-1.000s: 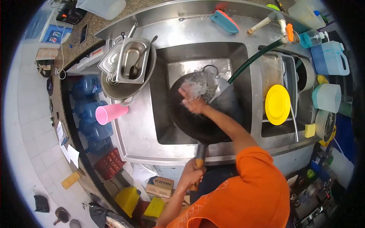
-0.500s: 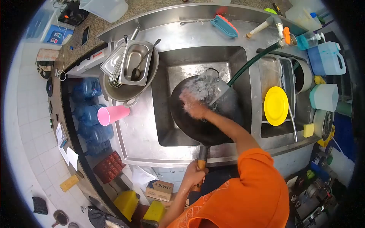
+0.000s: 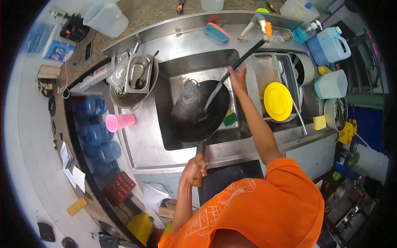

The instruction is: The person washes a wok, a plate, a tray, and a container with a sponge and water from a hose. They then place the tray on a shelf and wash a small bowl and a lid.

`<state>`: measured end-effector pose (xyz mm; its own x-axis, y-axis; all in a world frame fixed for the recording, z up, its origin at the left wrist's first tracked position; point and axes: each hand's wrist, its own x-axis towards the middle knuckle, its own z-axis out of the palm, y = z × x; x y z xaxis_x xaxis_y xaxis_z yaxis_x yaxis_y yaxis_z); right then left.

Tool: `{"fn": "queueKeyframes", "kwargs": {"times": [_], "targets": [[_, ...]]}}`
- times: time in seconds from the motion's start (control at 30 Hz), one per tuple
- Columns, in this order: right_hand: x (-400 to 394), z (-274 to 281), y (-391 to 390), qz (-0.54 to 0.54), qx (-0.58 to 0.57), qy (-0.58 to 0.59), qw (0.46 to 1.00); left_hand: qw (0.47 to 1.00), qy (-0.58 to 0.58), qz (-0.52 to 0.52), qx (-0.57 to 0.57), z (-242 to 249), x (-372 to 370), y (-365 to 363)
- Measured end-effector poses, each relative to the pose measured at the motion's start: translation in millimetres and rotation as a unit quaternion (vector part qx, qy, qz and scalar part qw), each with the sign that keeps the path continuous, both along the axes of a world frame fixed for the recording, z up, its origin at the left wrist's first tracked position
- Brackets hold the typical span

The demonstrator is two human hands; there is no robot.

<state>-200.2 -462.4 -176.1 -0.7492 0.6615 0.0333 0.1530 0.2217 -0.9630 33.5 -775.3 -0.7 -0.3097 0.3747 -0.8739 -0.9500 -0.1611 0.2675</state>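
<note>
Wok (image 3: 195,115) appears mid-rinse: left hand (image 3: 193,170) grips its handle (image 3: 198,181), right hand (image 3: 238,79) holds the hose (image 3: 249,53); next move probably calls for tilting.

1 whisk (image 3: 120,87) lies near 1 pink cup (image 3: 120,122), 1 phone (image 3: 88,51) on speckled stone (image 3: 99,44).

Hands (image 3: 192,170) on wok handle (image 3: 200,149) and green hose (image 3: 249,51)

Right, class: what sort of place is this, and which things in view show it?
Probably the washing-up area of a kitchen, perhaps a commercial one: there is a large stainless-steel sink, a wok held over it, and a wire whisk beside it.
</note>
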Motion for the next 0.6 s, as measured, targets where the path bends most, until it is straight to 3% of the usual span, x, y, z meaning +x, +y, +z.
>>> {"fn": "queueKeyframes", "kwargs": {"times": [0.07, 0.13, 0.2, 0.27, 0.37, 0.47, 0.6], "targets": [[-17, -1, 3, -0.054, -0.007, 0.013, 0.998, 0.999, -0.031, 0.025, 0.031, 0, 2, -4], [-15, 2, 11, 0.093, 0.088, -0.179, 0.976, 1.000, -0.025, -0.009, 0.007, 2, 2, -5], [0, 20, -29, 0.004, -0.117, -0.212, 0.970, 0.997, -0.052, 0.043, 0.042, 2, 0, 0], [-17, -37, -31, 0.038, -0.225, -0.148, 0.962, 0.989, -0.082, 0.097, 0.080, -5, 1, -4], [-38, -38, -36, 0.119, -0.299, -0.112, 0.940, 0.973, -0.111, 0.139, 0.151, -5, -3, -9], [-24, 1, -58, 0.109, -0.317, -0.081, 0.939, 0.956, -0.119, 0.193, 0.185, 5, -8, -1], [10, 20, -53, 0.141, -0.285, -0.129, 0.939, 0.935, -0.120, 0.232, 0.238, 1, -20, 5]]}}
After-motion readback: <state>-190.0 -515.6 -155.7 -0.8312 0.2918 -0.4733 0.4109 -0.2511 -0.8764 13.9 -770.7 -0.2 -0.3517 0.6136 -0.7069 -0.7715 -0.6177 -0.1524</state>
